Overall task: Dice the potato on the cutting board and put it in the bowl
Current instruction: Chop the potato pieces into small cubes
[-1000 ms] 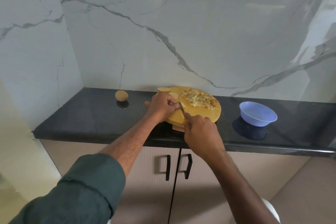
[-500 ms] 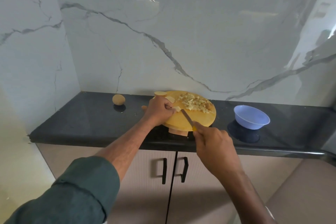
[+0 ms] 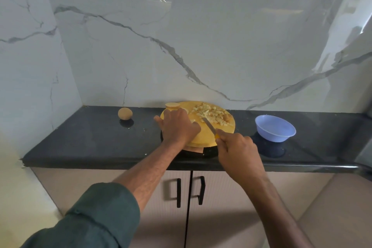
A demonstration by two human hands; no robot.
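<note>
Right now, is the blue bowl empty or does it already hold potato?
Empty. The blue bowl stands upright with a bare inside, and the diced potato lies on the cutting board.

Glossy black countertop [image 3: 84, 137], marble wall [image 3: 201, 46]

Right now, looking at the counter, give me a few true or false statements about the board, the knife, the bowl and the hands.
1. The right hand holds the knife. True.
2. The blue bowl is full of diced potato. False: no potato shows in it; the diced potato lies on the cutting board.
3. A whole potato sits on the counter left of the board. True.
4. The bowl stands left of the board. False: it stands to the right.
5. The left hand rests on the bowl's rim. False: it is on the board, apart from the bowl.
</note>
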